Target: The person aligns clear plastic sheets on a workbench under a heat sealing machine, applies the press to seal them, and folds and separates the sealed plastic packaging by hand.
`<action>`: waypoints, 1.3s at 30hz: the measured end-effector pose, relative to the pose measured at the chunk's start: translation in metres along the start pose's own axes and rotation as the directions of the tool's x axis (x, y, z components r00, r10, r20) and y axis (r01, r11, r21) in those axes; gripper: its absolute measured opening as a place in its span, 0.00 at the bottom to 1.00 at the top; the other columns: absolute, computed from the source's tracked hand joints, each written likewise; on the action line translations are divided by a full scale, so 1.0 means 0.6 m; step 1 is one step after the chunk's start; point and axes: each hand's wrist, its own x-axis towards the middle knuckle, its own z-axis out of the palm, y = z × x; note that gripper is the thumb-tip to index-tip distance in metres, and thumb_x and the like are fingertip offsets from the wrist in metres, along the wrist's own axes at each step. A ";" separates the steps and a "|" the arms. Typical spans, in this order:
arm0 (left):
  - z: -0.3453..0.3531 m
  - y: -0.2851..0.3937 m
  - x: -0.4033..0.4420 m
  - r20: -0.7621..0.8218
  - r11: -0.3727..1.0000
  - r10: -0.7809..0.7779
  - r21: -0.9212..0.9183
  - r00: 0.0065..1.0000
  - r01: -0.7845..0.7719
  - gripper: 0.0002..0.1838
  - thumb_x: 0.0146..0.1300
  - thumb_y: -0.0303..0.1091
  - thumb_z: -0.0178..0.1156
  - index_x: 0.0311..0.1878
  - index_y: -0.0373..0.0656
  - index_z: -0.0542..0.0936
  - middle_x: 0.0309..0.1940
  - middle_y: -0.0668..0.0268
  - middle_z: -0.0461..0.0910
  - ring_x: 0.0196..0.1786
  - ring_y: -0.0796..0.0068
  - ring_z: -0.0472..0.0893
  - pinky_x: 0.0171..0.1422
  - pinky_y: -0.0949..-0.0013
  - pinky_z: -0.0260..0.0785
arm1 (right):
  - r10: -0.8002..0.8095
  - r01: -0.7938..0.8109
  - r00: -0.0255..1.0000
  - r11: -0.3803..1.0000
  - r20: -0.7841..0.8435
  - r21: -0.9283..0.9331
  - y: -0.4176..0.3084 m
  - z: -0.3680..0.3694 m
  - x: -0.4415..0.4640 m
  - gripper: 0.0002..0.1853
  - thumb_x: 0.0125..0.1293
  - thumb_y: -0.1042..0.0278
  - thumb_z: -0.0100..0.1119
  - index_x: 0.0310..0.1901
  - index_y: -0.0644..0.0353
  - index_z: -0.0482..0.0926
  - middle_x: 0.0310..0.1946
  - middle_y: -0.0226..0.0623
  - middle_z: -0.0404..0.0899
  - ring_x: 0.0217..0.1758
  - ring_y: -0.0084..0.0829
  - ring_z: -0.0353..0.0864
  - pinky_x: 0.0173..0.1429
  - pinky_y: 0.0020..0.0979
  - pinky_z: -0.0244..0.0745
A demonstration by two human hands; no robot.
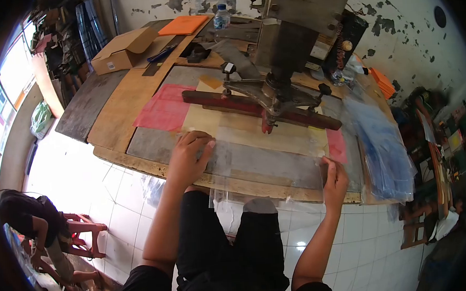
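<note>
A clear plastic sheet [268,162] lies over the grey plate [148,142] and hangs past the table's front edge. At its left side, my left hand [190,155] is closed with thumb and fingers together at the plastic. My right hand [335,179] pinches the sheet's right edge near the table's front. Beyond both hands, the press's long red bar [225,102] spans the cream sheet [202,120]. I cannot tell whether the bar touches the plastic. Pinkish-red sheets lie beneath, one at the left [160,107] and another at the right [337,145].
A stack of clear plastic sheets [384,158] sits at the table's right. On the left are an open cardboard box [120,51] and an orange sheet [184,25]. A water bottle [221,18] stands behind. Another person [39,224] bends beside a red stool [87,232].
</note>
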 end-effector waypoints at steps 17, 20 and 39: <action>-0.002 0.003 -0.001 -0.092 0.988 0.129 0.101 0.987 -0.120 0.06 0.71 0.30 0.69 0.40 0.37 0.89 0.42 0.61 0.89 0.47 0.54 0.86 0.58 0.54 0.75 | 0.019 -0.019 1.000 0.999 -0.019 0.042 -0.005 -0.002 -0.003 0.19 0.85 0.62 0.50 0.52 0.64 0.90 0.43 0.42 0.90 0.49 0.42 0.88 0.59 0.40 0.78; -0.002 0.001 -0.002 -0.091 0.985 0.145 0.111 0.985 -0.134 0.06 0.71 0.29 0.69 0.37 0.36 0.88 0.40 0.61 0.89 0.45 0.54 0.86 0.57 0.54 0.75 | -0.004 0.005 1.000 1.000 -0.028 0.019 0.000 -0.002 -0.003 0.19 0.85 0.62 0.50 0.51 0.64 0.90 0.42 0.42 0.90 0.49 0.42 0.88 0.58 0.39 0.78; -0.002 0.003 -0.007 -0.115 0.984 0.118 0.150 0.986 -0.100 0.03 0.65 0.25 0.71 0.36 0.37 0.88 0.38 0.62 0.87 0.44 0.55 0.85 0.55 0.54 0.75 | 0.018 -0.018 0.997 1.000 -0.074 0.001 -0.008 -0.003 -0.005 0.17 0.84 0.60 0.55 0.48 0.63 0.91 0.40 0.41 0.90 0.46 0.42 0.88 0.55 0.39 0.78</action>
